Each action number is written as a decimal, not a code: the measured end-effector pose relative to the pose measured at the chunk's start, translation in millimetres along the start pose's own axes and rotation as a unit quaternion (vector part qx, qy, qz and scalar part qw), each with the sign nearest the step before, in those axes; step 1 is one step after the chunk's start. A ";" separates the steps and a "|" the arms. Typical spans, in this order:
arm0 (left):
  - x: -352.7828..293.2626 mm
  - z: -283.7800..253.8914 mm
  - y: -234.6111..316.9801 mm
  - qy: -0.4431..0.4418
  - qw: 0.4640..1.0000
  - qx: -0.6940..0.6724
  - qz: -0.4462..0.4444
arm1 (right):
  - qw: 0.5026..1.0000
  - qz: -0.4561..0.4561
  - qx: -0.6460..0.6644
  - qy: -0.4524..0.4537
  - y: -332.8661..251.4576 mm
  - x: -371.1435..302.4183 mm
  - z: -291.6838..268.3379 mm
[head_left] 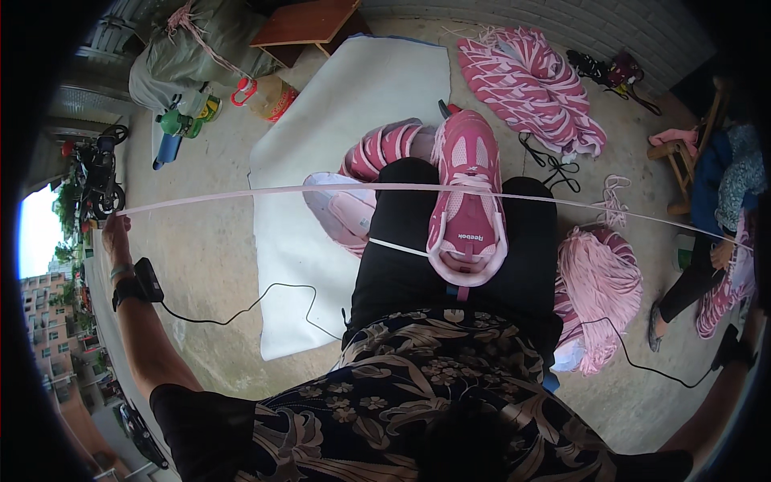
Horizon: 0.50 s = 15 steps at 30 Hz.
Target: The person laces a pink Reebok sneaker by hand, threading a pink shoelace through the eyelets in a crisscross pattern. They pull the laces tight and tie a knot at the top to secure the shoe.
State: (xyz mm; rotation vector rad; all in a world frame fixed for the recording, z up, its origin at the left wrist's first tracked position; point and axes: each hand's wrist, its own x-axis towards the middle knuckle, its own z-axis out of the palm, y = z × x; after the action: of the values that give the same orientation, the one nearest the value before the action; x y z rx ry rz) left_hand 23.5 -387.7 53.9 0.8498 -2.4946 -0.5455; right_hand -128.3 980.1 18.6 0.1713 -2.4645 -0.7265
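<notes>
My left hand (118,233) is raised far out to the left, its fingers closed on one end of a long pink shoelace (289,189). Stretched nearly straight, the lace crosses above my lap and runs on to the right rim. My right arm reaches out to that side; the fingers of my right hand are lost in the dark rim. On my lap, over black trousers, lies a pink sneaker (469,193), toe pointing away. Its laces sit across the upper, passing beneath the stretched strand.
Another pink shoe (344,210) lies by my left knee on a white sheet (293,313). Bundled pink lace (601,301) rests right of my legs; a pile of pink uppers (534,88) lies beyond. Bottles (265,98) stand far left. A seated person's hand (721,255) shows at right.
</notes>
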 end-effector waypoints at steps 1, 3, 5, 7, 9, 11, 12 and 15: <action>-20.7 -14.3 -17.0 -0.034 0.998 -0.019 -0.050 | 0.999 -0.024 -0.001 0.021 -21.7 21.4 16.6; -54.7 69.6 41.0 -0.203 0.966 0.011 -0.161 | 0.896 0.215 0.326 -0.214 -152.3 4.1 37.1; -121.0 121.7 142.4 -0.395 0.901 0.032 -0.175 | 0.638 0.448 0.526 -0.341 -350.1 9.9 -61.9; -177.1 177.3 196.3 -0.566 0.812 -0.010 -0.144 | 0.424 0.385 0.653 -0.496 -449.3 9.8 -130.8; -227.7 212.5 246.5 -0.666 0.727 -0.108 -0.130 | 0.223 0.314 0.739 -0.553 -511.6 24.3 -180.3; -262.0 246.7 279.2 -0.695 0.694 -0.159 -0.097 | 0.268 0.233 0.790 -0.500 -555.2 36.9 -196.3; -274.6 262.0 293.8 -0.681 0.708 -0.167 -0.090 | 0.306 0.239 0.793 -0.470 -569.2 47.7 -203.4; -292.8 292.3 329.3 -0.610 0.767 -0.193 -0.048 | 0.354 0.161 0.860 -0.329 -603.4 71.9 -201.9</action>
State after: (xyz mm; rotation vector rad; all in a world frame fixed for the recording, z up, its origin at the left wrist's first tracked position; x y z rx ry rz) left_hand -75.9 106.4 -106.2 0.4671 -3.1361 -2.1203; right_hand -98.2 357.5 -128.1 0.0935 -2.4195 2.6300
